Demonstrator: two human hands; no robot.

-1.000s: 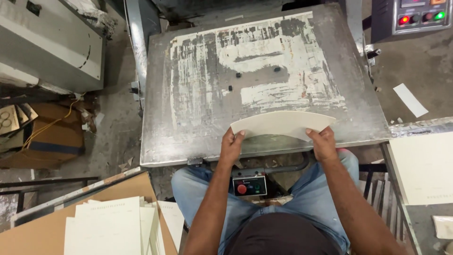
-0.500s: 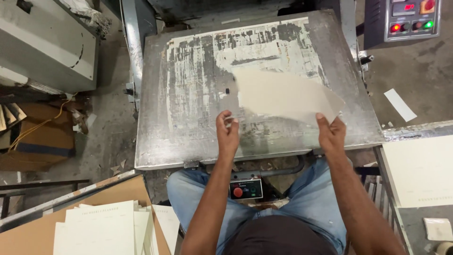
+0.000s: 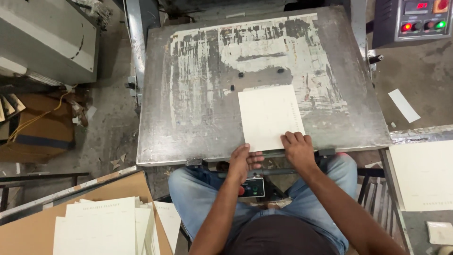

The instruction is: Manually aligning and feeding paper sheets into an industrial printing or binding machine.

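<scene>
- Head view: a cream sheet (image 3: 270, 117) lies flat on the worn metal table (image 3: 198, 118), its near edge at the table's front lip.
- Sheet judged light and thin but fairly stiff, like card; it would slide readily on the steel and crease if pinched hard. Best taken at the near edge or corners.
- Right hand (image 3: 297, 148) rests fingers-down on the near right corner, pressing, not clamped.
- Left hand (image 3: 244, 163) sits at the table lip just below the near left edge, fingers curled; whether it grips anything cannot be told.
- Hands close together, sheet just beyond them.
</scene>
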